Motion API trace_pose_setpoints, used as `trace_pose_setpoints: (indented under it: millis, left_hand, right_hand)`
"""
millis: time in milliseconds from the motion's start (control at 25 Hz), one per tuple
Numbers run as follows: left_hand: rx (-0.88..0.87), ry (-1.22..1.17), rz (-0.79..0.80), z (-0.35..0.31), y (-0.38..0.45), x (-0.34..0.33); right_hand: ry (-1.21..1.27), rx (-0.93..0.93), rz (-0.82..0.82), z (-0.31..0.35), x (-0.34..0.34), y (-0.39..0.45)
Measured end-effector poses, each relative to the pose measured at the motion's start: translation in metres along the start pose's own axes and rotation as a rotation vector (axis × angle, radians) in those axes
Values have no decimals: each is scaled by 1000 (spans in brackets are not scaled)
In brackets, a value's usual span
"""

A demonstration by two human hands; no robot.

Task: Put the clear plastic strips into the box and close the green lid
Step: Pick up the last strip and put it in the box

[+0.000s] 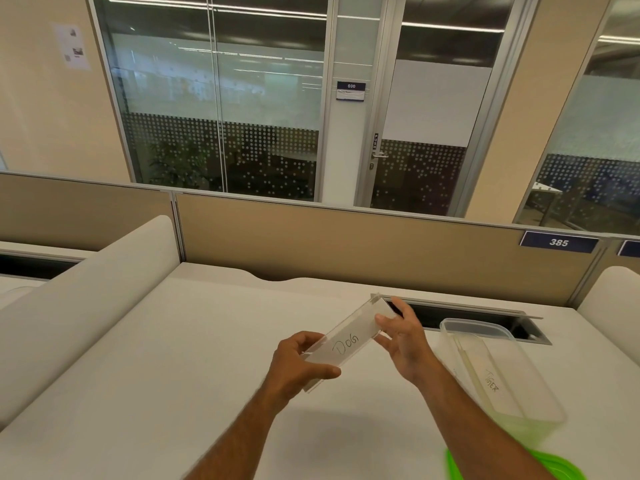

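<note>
we see a clear strip [346, 344] marked "dog" held above the table [173, 358], tilted, its far end higher. the left hand [298, 365] pinches its near end between thumb and fingers; the right hand [403, 337] grips the far end, fingers loosely curled around it. just right of the hands stands the clear box [540, 396], open, holding another strip [491, 382] with writing that looks like "tiger". the green lid [554, 467] lies at the box's near side, partly behind the right forearm. on the partition a blue plate [558, 242] reads "385"; a door sign [351, 90] reads "030".
</note>
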State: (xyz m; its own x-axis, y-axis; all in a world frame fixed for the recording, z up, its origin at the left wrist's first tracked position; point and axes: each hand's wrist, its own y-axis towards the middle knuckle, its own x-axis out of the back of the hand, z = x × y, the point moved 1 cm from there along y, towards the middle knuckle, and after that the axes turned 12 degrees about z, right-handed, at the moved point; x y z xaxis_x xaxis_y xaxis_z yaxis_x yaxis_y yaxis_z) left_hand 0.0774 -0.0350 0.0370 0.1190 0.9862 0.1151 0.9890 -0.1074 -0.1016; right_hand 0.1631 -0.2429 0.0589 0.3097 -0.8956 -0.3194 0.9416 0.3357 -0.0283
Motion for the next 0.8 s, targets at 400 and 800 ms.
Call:
trace_pose_setpoints:
  millis: [400,800]
  left_hand:
    - [-153,-368,-154,9,5,13]
    - [-143,-398,-157,13,6,9]
  right_hand:
    - [-63,-47,61,-13,31,-12]
    - [-802,-94,187,9,19,-18]
